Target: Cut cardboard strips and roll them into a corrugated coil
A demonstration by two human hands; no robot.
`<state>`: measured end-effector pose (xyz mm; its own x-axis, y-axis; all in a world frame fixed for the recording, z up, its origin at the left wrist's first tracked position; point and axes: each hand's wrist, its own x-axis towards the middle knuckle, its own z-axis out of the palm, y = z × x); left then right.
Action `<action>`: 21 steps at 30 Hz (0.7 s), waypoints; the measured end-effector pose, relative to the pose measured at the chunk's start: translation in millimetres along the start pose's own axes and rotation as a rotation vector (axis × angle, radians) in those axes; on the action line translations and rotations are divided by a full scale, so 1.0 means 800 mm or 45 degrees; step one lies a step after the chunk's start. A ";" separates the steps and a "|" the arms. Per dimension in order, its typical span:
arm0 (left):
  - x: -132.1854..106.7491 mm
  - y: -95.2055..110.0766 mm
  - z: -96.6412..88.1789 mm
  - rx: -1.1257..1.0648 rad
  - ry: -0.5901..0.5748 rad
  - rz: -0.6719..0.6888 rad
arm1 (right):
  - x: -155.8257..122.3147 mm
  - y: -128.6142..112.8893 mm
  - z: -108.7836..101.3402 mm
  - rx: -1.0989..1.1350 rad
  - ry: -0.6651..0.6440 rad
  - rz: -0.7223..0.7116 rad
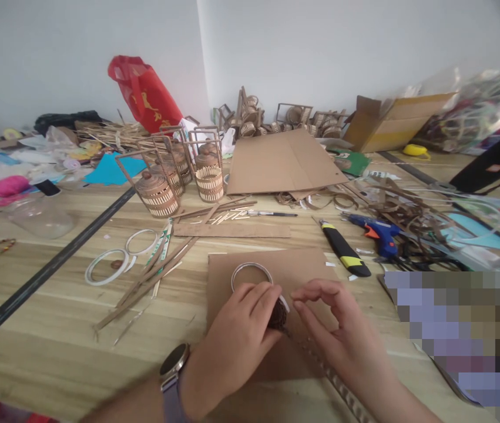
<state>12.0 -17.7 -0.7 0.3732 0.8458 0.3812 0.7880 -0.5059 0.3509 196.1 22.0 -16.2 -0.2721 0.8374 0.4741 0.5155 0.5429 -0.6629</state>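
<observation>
Low at the centre of the frame, my left hand (pixel 236 335) is clenched around a small dark cardboard roll (pixel 278 315), over a brown cardboard sheet (pixel 302 264). My right hand (pixel 342 329) hovers beside it, fingers loosely curled, gripping nothing. A tape ring (pixel 252 265) lies just behind. Right of centre, a utility knife (pixel 345 249) and glue gun (pixel 375 232) rest on the tabletop (pixel 56 329).

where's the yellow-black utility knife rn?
Head view, right of centre: the utility knife lies on the table just off the top-right corner of the near cardboard sheet, with the blue glue gun to its right.
</observation>
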 end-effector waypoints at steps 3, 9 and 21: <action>0.000 -0.005 0.001 0.013 -0.008 -0.045 | -0.001 -0.002 -0.002 0.008 -0.011 -0.033; 0.000 -0.004 0.002 0.050 -0.044 -0.041 | -0.003 -0.009 -0.001 0.037 -0.109 0.052; 0.000 0.001 0.001 0.083 -0.075 -0.014 | 0.003 -0.016 -0.003 -0.068 -0.129 -0.042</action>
<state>13.5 -17.8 -1.1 0.3911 0.8606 0.3262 0.8217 -0.4862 0.2974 190.9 17.0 -5.4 -0.3690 0.8228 0.4322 0.5467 0.5682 -0.6151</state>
